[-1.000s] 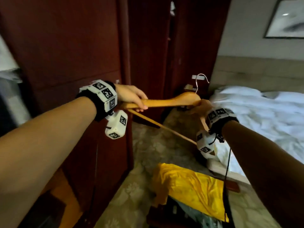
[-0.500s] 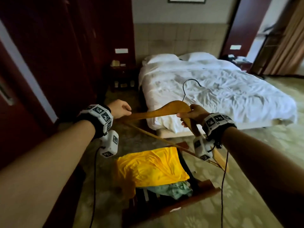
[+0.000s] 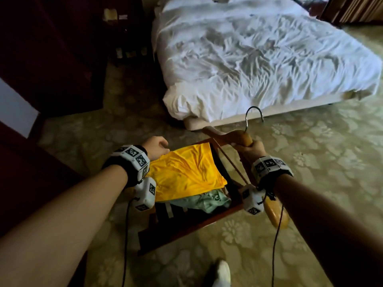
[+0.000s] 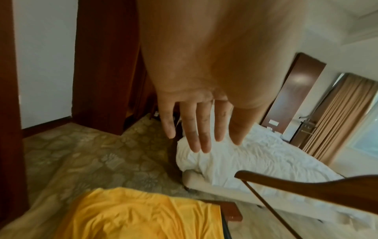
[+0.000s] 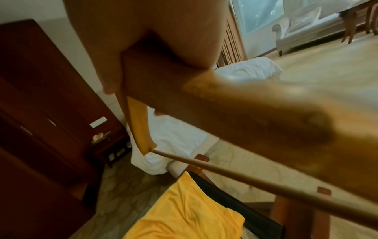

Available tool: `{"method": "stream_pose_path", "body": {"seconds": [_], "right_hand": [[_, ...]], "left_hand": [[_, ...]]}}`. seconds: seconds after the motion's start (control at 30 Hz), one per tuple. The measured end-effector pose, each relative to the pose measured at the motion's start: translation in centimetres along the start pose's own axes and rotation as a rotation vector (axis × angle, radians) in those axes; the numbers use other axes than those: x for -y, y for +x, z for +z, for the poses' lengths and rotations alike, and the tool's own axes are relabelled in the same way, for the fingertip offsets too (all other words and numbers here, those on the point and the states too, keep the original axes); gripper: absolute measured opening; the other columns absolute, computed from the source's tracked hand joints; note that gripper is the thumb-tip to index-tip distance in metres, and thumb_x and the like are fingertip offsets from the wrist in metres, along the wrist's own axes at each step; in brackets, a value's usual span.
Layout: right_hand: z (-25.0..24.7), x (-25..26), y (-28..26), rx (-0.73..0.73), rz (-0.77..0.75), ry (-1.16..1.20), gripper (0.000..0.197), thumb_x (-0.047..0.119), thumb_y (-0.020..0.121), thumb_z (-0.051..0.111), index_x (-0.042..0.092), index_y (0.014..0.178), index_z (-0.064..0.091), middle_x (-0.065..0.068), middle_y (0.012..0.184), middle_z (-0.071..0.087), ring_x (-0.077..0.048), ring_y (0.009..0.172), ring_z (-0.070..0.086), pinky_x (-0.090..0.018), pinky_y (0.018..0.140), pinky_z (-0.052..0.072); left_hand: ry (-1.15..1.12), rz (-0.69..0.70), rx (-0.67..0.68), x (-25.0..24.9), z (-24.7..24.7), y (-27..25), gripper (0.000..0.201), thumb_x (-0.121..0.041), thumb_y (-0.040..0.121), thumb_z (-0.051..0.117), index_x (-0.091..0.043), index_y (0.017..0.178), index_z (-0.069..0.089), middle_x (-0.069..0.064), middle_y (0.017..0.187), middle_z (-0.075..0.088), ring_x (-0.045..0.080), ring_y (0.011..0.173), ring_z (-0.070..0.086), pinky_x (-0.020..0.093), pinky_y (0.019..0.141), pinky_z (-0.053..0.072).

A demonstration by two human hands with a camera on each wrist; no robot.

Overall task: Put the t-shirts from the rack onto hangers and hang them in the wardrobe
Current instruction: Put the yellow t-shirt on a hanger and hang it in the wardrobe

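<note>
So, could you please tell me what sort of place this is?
Probably a hotel bedroom: a large bed with rumpled white linen, a folding luggage rack holding t-shirts, patterned carpet and a dark wooden wardrobe.

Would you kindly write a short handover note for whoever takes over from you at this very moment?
Left hand: open, fingers straight, holds nothing, hovers over the far edge of the yellow t-shirt.
Right hand: grips the wooden hanger with a metal hook near its neck.
The yellow t-shirt lies on top of the dark wooden luggage rack; a pale green garment lies under it.
Done: a hanger is in hand.
Left: lift the yellow t-shirt, fit it on the hanger, hang it in the wardrobe, then do the same for the green one.
</note>
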State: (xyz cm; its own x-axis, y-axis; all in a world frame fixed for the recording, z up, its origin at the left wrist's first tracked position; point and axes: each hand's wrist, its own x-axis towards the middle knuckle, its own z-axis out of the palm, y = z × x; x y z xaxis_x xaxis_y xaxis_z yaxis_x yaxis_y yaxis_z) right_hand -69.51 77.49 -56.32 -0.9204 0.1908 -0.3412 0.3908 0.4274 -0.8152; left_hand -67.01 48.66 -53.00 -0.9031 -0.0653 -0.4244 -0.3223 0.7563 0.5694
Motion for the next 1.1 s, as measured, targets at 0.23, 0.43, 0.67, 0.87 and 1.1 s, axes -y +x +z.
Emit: {"method": "stream_pose_path", "body": {"seconds": [0.23,0.43,0.67,0.87,1.1], "right_hand": [[3.2,-8.8,3.5,-0.032,0.054,-0.033,0.022,0.029,0.075,0.076,0.012,0.083,0.065,-0.004,0.070,0.062,-0.021,0.065,0.060,-0.028,0.060,0.047],[6.2,-15.4,5.9,-0.046,0.047,-0.146,0.019,0.033,0.076,0.072,0.016,0.076,0.065,-0.003,0.067,0.063,-0.024,0.068,0.063,-0.034,0.064,0.052],[8.0,-19.9,7.5,-0.091,-0.018,-0.169,0.023,0.029,0.080,0.068,0.008,0.088,0.067,-0.009,0.078,0.064,-0.028,0.079,0.064,-0.034,0.065,0.047],[8.7,-20.5,7.9,-0.140,-0.042,-0.090,0.021,0.024,0.079,0.068,0.007,0.093,0.068,-0.005,0.082,0.064,-0.016,0.077,0.058,-0.031,0.069,0.047],[9.1,-20.8,8.4,-0.145,-0.051,-0.052,0.022,0.024,0.079,0.068,0.010,0.095,0.069,-0.004,0.085,0.068,-0.014,0.076,0.061,-0.028,0.069,0.049]], "left_hand": [[0.061,-0.124,0.139,5.1,8.5,4.9,0.037,-0.020,0.090,0.061,-0.008,0.125,0.054,0.016,0.126,0.055,0.031,0.113,0.054,0.036,0.093,0.045],[0.059,-0.182,0.213,9.1,16.2,7.6,0.042,-0.019,0.092,0.059,-0.007,0.130,0.047,0.016,0.122,0.056,0.035,0.109,0.054,0.038,0.088,0.045],[0.100,-0.244,0.199,12.8,21.4,9.7,0.049,-0.020,0.093,0.057,-0.007,0.137,0.039,0.018,0.127,0.052,0.037,0.108,0.055,0.042,0.092,0.046],[0.122,-0.286,0.173,14.6,24.4,11.0,0.051,-0.022,0.094,0.055,-0.011,0.140,0.036,0.014,0.140,0.044,0.034,0.120,0.048,0.040,0.095,0.042],[0.082,-0.264,0.148,16.8,28.3,12.0,0.060,0.002,0.090,0.048,-0.012,0.146,0.028,0.016,0.149,0.028,0.037,0.131,0.035,0.043,0.102,0.037]]}}
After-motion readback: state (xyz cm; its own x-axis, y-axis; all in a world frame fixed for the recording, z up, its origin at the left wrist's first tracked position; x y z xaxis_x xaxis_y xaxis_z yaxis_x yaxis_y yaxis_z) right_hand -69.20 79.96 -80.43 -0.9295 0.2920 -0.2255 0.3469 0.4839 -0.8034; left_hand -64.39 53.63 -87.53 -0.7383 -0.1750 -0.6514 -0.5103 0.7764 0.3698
